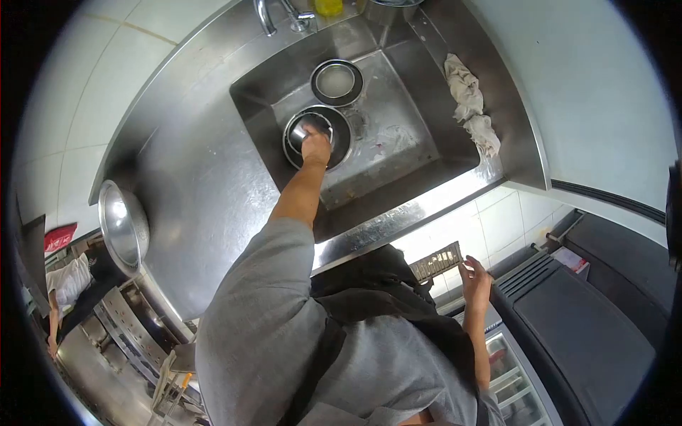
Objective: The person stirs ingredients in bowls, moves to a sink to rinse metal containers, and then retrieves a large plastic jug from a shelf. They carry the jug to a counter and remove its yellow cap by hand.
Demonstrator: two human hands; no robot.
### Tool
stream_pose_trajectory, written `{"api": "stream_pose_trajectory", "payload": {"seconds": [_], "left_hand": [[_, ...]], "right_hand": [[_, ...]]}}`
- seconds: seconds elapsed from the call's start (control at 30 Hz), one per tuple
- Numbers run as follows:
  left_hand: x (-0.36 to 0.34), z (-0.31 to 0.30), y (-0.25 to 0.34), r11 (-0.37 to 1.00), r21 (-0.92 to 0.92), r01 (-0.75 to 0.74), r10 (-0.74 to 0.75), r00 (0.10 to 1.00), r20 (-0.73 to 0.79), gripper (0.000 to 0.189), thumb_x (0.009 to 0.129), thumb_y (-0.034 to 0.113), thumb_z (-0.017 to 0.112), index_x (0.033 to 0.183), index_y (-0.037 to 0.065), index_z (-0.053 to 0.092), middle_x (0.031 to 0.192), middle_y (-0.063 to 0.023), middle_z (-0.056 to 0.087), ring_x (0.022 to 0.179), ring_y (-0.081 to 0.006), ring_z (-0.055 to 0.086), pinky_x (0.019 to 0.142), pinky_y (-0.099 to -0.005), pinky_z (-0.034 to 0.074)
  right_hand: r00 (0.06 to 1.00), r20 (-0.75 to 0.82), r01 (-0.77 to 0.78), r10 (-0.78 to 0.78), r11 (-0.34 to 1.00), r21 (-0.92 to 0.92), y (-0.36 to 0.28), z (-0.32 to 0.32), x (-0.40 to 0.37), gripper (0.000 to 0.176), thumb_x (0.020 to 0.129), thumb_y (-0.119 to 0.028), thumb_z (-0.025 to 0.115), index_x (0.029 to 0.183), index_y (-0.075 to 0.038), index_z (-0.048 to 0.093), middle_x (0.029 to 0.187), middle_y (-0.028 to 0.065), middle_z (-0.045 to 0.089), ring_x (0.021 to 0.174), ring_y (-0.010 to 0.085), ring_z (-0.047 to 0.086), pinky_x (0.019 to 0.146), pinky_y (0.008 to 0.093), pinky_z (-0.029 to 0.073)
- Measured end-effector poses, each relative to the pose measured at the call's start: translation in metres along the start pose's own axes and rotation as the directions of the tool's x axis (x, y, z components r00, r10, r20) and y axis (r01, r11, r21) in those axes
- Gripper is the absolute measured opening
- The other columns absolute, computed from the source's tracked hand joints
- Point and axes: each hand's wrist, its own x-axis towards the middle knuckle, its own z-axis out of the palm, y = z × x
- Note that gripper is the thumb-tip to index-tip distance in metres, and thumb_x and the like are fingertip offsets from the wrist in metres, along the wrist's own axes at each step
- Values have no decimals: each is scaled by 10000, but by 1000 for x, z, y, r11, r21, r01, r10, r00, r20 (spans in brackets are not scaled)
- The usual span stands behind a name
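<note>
My left hand (315,145) reaches down into the sink (398,106), its fingers closed on a shiny metal cup-like vessel (301,132). That vessel is inside a round metal bowl (346,138) on the sink floor; the fingertips are partly hidden. Just behind it, touching or nearly so, sits a smaller round metal bowl (335,80) with pale contents or a pale bottom. Low at my right side hangs my right hand (477,280), fingers loosely curled and apart, with nothing visible in it. A slotted floor grate (435,264) appears beside it.
A faucet (264,18) stands behind the sink, near a yellow item (329,7) and a metal pot (393,11). Crumpled cloths (465,89) lie along the right rim. A large metal bowl (124,226) leans at the counter's left edge. Another person (69,284) is at far left.
</note>
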Motion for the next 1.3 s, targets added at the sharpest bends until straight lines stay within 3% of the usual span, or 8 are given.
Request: {"api": "stream_pose_trajectory", "payload": {"seconds": [0.33,0.4,0.63,0.93,1.07,1.2,1.23,1.3], "left_hand": [[29,-52,-50,883,-350,313,-222,935,278,333,850,208,543,950,-97,629,1005,-221,666,843,-317,690,775,-380,552],[35,-55,-45,228,-842,490,-375,842,388,207,814,63,562,921,-103,622,960,-205,664,760,-293,696,638,-326,585],[110,-64,-11,-192,-955,227,-374,883,285,307,790,-65,541,1084,-147,507,922,-214,628,725,-277,671,576,-317,613],[163,-11,-4,-17,-890,455,-361,827,430,311,865,165,583,1090,-50,577,854,-179,650,721,-275,657,679,-406,585],[87,-6,-2,-265,-864,427,-129,873,471,458,831,331,667,1137,23,522,1172,-132,510,1015,-294,537,773,-460,575],[16,-7,12,39,-958,283,-38,959,282,388,918,215,556,1275,69,509,1096,-80,590,932,-225,581,762,-368,535],[66,37,-17,-21,-972,232,177,958,225,456,929,172,522,1364,88,411,1315,-122,518,1203,-277,489,986,-440,411],[-22,-29,46,589,-765,-262,217,963,-162,430,921,370,526,1145,21,642,1178,-149,636,1073,-254,604,945,-348,435]], "right_hand": [[1000,2,6,-6,1000,29,33,25,-16,295,837,-170,675,1081,-5,648,890,161,693,770,263,698,680,342,542],[1000,16,-28,27,998,55,47,37,-19,306,830,-187,681,1076,-8,651,879,160,693,764,268,697,675,344,537],[982,98,-160,159,987,6,74,57,-57,303,794,-216,698,1048,-52,681,890,162,696,784,313,682,729,371,527],[937,13,-349,349,930,116,87,46,-108,348,780,-247,707,1050,-29,676,897,163,698,817,288,688,755,349,525],[947,-47,-313,319,944,102,126,66,-132,331,820,-267,679,1060,-40,671,864,166,700,826,288,692,741,354,524],[919,-164,-281,357,890,359,162,93,-176,378,793,-292,689,1079,-47,663,972,188,674,935,343,645,807,388,513],[898,-153,-333,412,864,377,149,78,-194,363,820,-266,668,1105,-42,642,935,175,686,833,318,673,767,387,526],[883,-227,-333,410,890,310,185,106,-221,359,801,-296,633,1066,-54,651,922,205,671,866,364,647,787,440,511]]}}
